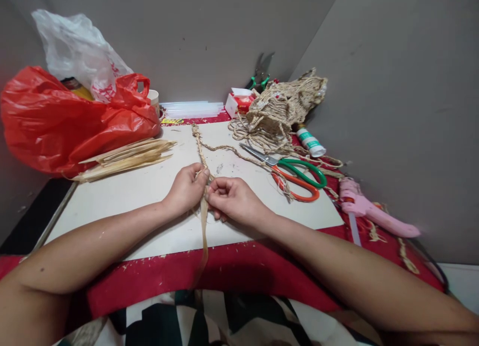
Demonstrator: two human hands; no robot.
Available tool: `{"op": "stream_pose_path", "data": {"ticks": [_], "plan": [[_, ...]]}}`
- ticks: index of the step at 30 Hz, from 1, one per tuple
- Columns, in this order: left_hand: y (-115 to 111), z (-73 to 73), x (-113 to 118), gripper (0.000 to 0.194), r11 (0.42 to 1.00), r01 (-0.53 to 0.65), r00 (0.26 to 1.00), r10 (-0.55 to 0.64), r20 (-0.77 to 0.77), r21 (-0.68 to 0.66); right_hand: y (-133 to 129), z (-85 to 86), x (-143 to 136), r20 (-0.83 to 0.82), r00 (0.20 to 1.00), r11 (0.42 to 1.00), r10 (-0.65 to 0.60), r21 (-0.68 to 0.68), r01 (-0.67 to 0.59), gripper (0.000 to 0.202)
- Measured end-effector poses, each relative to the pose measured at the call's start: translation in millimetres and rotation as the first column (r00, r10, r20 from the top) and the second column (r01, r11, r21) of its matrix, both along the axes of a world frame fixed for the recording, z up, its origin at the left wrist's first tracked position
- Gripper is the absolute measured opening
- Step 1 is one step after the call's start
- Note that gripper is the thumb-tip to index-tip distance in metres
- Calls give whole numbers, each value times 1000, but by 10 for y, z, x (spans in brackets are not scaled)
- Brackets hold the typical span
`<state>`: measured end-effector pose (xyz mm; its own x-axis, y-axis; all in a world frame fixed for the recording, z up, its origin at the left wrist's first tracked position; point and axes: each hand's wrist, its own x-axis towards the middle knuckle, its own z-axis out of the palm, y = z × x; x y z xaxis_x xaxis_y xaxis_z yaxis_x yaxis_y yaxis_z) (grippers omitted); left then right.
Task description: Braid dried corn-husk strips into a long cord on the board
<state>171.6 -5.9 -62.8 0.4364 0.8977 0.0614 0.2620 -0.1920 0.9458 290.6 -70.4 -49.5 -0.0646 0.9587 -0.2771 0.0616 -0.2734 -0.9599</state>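
A braided straw cord (pixel 199 145) runs down the middle of the white board (pixel 149 226). My left hand (pixel 189 186) pinches its lower end between thumb and fingers. Just to the right and almost touching, my right hand (pixel 234 198) has its fingers closed on the strands at the same spot. From between the hands a loose flat straw strip (pixel 204 228) hangs over the board's front edge. A thinner twisted cord (pixel 239 151) stretches right from the braid toward scissors (pixel 295 173) with green and orange handles. Dry husk strips (pixel 127 161) lie to the left.
A red plastic bag (pixel 75 126) fills the back left. Clear sticks (pixel 192 110), a small box (pixel 239 102) and a heap of braided cord (pixel 284 104) line the back. A thread spool (pixel 311 142) and pink glue gun (pixel 377 213) are at right.
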Motion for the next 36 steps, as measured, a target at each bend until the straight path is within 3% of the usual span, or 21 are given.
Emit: {"op": "stream_pose_path", "data": {"ticks": [3, 9, 15, 22, 27, 33, 36], "plan": [[0, -4, 1, 25, 1000, 2, 1000, -2, 7, 19, -5, 0, -8, -13, 1000, 1000, -9, 26, 9, 8], [-28, -13, -2, 26, 997, 19, 998, -15, 54, -81, 4, -10, -3, -33, 999, 1000, -7, 1, 7, 10], [-24, -22, 7, 25, 999, -40, 999, 40, 36, 9, -8, -50, -45, -20, 1000, 995, -17, 95, 19, 10], [-10, -27, 11, 24, 1000, 16, 999, -16, 44, -11, 18, -110, -51, 248, 968, 943, -42, 331, -44, 12], [-15, -1, -6, 24, 998, 15, 996, -10, 84, -61, 77, -93, 32, 334, 929, 947, -162, 319, 50, 17], [-9, -19, -4, 25, 994, 36, 989, -20, 145, -108, 6, 177, 131, 194, 968, 916, -159, 396, 71, 14], [-5, -30, -8, 27, 993, 43, 989, -26, 145, -114, -71, 338, 180, -21, 997, 931, -74, 357, 77, 16]]}}
